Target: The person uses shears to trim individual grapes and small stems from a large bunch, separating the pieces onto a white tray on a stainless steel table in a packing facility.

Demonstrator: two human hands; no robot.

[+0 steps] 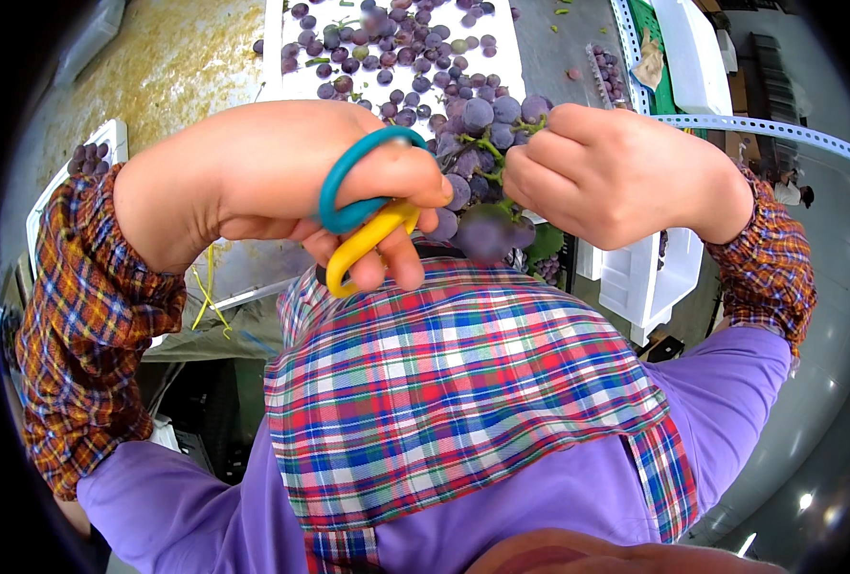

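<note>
My left hand (382,172) is closed around scissors (372,239), with the thumb and fingers through one teal and one yellow handle loop. The blades are hidden among the fruit. In front of my chest hangs a bunch of dark purple grapes (478,115), its green stems showing between the berries. My right hand (588,172) is curled shut at the bunch's right side, gripping it by the stem; the fingertips are out of sight behind the knuckles. The scissors side of my left hand sits against the left of the bunch.
Loose grapes (387,62) lie scattered on a white board (301,81) beyond my hands. A stained metal table (186,62) extends left, where a white tray (114,139) holds grapes. To the right are a clear grape pack (609,77), a perforated metal rail (789,134) and a white crate (640,287).
</note>
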